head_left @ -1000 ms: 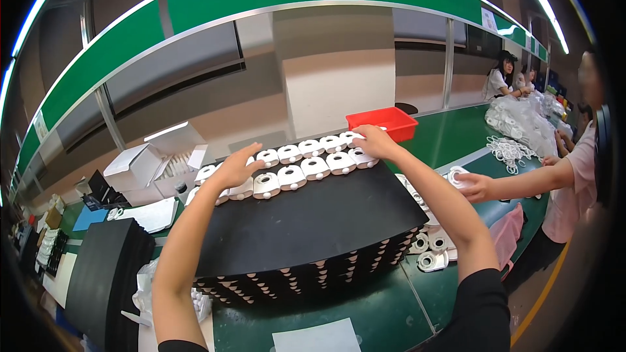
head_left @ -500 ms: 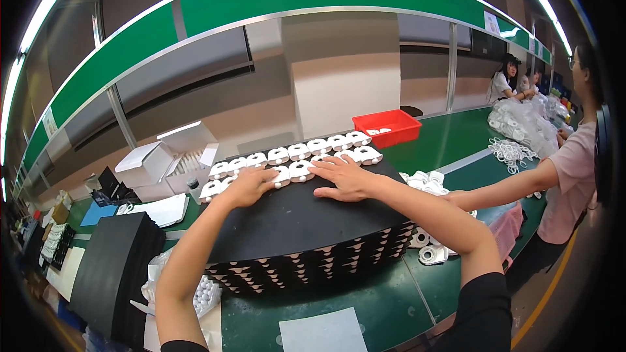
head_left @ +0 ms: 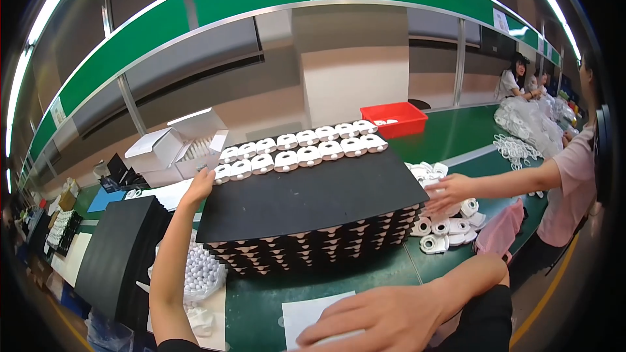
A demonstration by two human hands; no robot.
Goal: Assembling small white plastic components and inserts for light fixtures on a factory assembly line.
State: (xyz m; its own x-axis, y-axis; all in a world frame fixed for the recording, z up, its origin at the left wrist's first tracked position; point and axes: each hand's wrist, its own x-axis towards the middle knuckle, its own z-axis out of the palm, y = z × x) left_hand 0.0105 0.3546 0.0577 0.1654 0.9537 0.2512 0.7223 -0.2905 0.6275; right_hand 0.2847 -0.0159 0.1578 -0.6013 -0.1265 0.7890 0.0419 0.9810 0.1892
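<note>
**Left hand on stack's far-left corner, right hand flat on paper**

Black foam sheet (head_left: pixel 306 199) tops a tall stack of layered trays (head_left: pixel 313 244), centre of the green bench (head_left: pixel 456 137). Sheet long axis runs about 9 to 3 o'clock, slightly tilted up to the right; near edge faces the wearer at 6. 2 rows of white plastic parts (head_left: pixel 303 150) lie uncovered along its far edge, toward 12.

Handling, as a judgement: sheet looks light, thin and floppy, grippy rather than slick; best taken at opposite corners or edges so it doesn't sag. Stack under it looks heavy and loosely layered; parts could spill if tipped, so lift from the base with both hands.

Left hand (head_left: pixel 201 186) is at the sheet's far-left corner, about 10 o'clock of the stack, fingers extended and touching the corner next to the end white part; cannot tell if it pinches the sheet or just rests. Right hand (head_left: pixel 385 319) is at 6, low in frame, fingers spread flat, palm down on a white paper sheet (head_left: pixel 306 313), gripping nothing.

At 3 o'clock a co-worker's hand (head_left: pixel 450 192) reaches over a loose pile of white parts (head_left: pixel 450 221). Red bin (head_left: pixel 393 118) at 1. Open white boxes (head_left: pixel 173 150) at 10. Pile of black sheets (head_left: pixel 120 254) at 8.
</note>
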